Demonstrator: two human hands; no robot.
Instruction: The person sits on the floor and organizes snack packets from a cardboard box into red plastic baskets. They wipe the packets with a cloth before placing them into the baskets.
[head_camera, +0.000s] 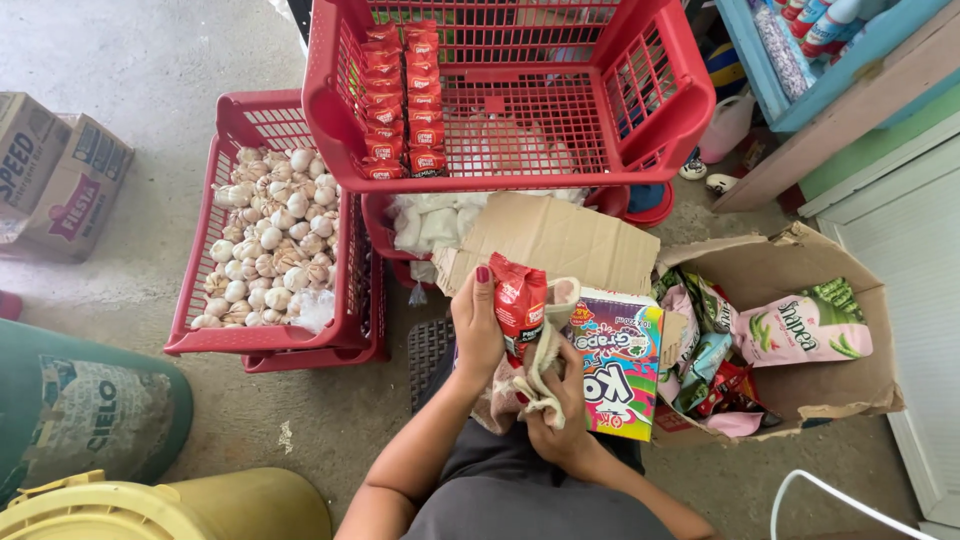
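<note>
Left hand closed around a small red packet, fingers wrapped on its left edge, packet upright over the lap. Right hand clamped on a beige cloth, bunched against the packet's lower side. Just beside both hands, to the right, a colourful carton standing on edge. Further right, a torn cardboard box lying open on the floor, stuffed with pink and green snack bags. Behind the hands, a loose cardboard flap. Above that, a large red plastic basket stacked on another one, with a double row of matching red packets along its left side. To the left, a lower red basket full of garlic bulbs. Bare grey concrete floor throughout, dusty and stained. Far left, printed cartons; bottom left, a green sack and a yellow container. Upper right, a blue shelf of bottles and a white panelled wall.
</note>
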